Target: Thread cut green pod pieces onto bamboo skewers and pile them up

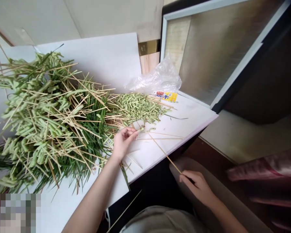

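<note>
My left hand (123,142) is over the white table, thumb and fingers pinched on a short green bean piece (141,129). In my right hand (197,185), beyond the table's front edge, is the lower end of a thin bamboo skewer (166,154). Its tip points up and left, toward the left hand, and looks apart from the piece. Just behind my left hand lies a heap of cut green bean pieces (140,106). To the left rises a large pile of skewered green pieces (46,106), with long dark green stalks (94,126) among them.
Two loose skewers (162,138) lie on the white table (191,111) right of my left hand. A crumpled clear plastic bag (157,79) with a yellow label sits behind the heap. A framed glass panel (208,51) stands at the back right. Another skewer (124,210) shows near my lap.
</note>
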